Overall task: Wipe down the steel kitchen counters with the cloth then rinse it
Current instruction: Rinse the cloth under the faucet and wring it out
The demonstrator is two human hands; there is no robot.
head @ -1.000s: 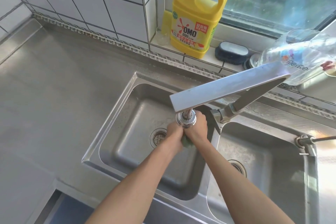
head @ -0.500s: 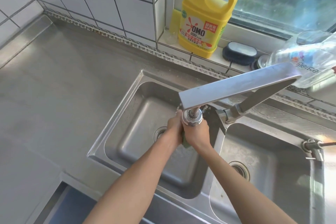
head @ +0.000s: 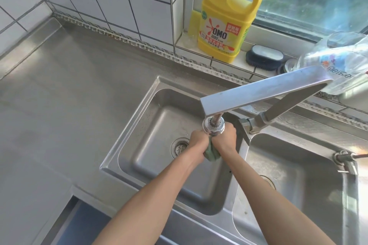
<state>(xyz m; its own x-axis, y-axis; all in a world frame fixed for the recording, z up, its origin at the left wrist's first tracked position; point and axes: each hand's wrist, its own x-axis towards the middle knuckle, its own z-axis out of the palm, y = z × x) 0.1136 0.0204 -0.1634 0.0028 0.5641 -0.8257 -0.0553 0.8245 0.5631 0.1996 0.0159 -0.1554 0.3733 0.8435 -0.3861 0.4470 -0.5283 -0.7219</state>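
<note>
Your left hand (head: 196, 140) and right hand (head: 225, 138) both grip the green cloth (head: 211, 152) under the faucet head (head: 213, 126), over the left sink basin (head: 151, 125).

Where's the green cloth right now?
In the head view, the cloth is bunched between both hands, left hand and right hand, under the tap head, over the left sink basin.

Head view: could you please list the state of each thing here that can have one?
Left hand: grips the cloth.
Right hand: grips the cloth.
Cloth: bunched between both hands under the faucet head.
Faucet: spout swung over the left basin; running water cannot be told.
Left basin: drain uncovered, no standing water.
Detergent jug: upright on the sill, capped.
Brush: lying on the sill.
</note>
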